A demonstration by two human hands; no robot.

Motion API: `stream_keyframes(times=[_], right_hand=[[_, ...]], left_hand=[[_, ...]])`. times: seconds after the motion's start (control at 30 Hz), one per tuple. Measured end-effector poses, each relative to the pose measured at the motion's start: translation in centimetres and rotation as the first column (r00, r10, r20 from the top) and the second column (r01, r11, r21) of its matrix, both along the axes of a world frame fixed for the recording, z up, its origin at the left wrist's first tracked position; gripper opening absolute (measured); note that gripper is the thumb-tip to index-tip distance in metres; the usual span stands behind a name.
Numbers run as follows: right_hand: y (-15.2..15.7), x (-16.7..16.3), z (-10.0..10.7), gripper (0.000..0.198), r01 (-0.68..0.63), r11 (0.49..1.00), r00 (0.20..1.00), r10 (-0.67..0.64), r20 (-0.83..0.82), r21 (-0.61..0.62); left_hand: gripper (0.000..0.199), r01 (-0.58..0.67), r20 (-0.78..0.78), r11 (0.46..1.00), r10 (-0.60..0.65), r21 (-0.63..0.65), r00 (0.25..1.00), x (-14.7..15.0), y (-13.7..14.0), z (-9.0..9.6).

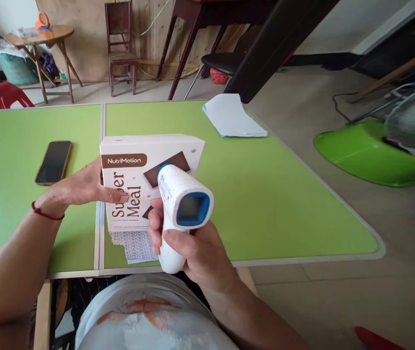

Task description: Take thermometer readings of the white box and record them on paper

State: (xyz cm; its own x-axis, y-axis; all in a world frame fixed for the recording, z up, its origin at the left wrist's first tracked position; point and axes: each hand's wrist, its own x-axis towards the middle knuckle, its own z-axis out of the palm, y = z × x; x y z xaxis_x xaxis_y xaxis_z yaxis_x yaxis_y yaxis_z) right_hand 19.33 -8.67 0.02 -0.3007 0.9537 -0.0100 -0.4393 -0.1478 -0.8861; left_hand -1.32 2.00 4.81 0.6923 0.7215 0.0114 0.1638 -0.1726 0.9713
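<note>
My left hand (pixel 88 182) grips the left side of a white and brown "NutriMotion Super Meal" box (pixel 171 145), thumb across its front. The box stands upright over the green table. Wrapped in my right hand (pixel 196 248) is a white infrared thermometer (pixel 173 194) with a blue-rimmed screen, which looks dark. Its front end points at the box face; whether the two touch I cannot tell. Handwritten paper sheets (pixel 139 247) lie below the box, partly hidden by it and by my right hand.
On the green table (pixel 283 209), a phone (pixel 54 162) lies at left and folded white paper (pixel 233 116) at the back. Beyond stand a wooden chair (pixel 122 58), a small round table (pixel 61 33) and a dark table (pixel 207 14). A bright green object (pixel 368 155) is on the right.
</note>
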Motion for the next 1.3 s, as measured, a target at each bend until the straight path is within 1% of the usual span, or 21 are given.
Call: stream_keyframes(times=[0.13,0.33,0.43,0.6,0.73,0.97,1.13,1.3], right_hand=[[0.04,-0.01,-0.09,0.022,0.002,1.0,1.0,-0.002,0.02,0.013],[-0.04,0.03,-0.02,0.022,0.015,0.999,0.999,-0.017,0.042,0.035],[0.03,0.07,0.12,0.021,0.019,0.999,0.999,-0.02,0.037,0.03],[0.2,0.2,0.24,0.018,0.022,0.999,0.998,-0.023,0.059,0.033],[0.19,0.31,0.29,0.019,0.008,0.999,0.999,-0.01,0.05,0.045],[0.2,0.21,0.23,0.018,0.04,0.999,0.997,-0.042,0.07,0.027],[0.15,0.17,0.07,0.018,0.03,0.999,0.999,-0.032,0.042,0.037],[0.18,0.25,0.04,0.018,0.028,0.999,0.998,-0.029,0.057,0.025]], left_hand=[[0.043,0.011,0.01,1.0,-0.011,0.021,1.0,0.06,-0.02,0.08],[0.049,0.025,-0.002,0.999,-0.025,0.048,1.0,0.1,-0.06,0.19],[0.044,0.03,-0.006,0.999,-0.03,0.035,1.0,0.1,-0.11,0.26],[0.046,0.026,-0.011,0.998,-0.026,0.049,1.0,0.22,-0.18,0.4],[0.037,0.03,-0.009,0.998,-0.03,0.052,1.0,0.26,-0.12,0.41],[0.036,0.033,0.003,0.998,-0.034,0.056,0.999,0.22,-0.08,0.36],[0.044,0.05,-0.005,0.997,-0.05,0.055,0.999,0.25,-0.07,0.4],[0.053,0.046,-0.037,0.996,-0.043,0.079,0.998,0.26,-0.07,0.49]])
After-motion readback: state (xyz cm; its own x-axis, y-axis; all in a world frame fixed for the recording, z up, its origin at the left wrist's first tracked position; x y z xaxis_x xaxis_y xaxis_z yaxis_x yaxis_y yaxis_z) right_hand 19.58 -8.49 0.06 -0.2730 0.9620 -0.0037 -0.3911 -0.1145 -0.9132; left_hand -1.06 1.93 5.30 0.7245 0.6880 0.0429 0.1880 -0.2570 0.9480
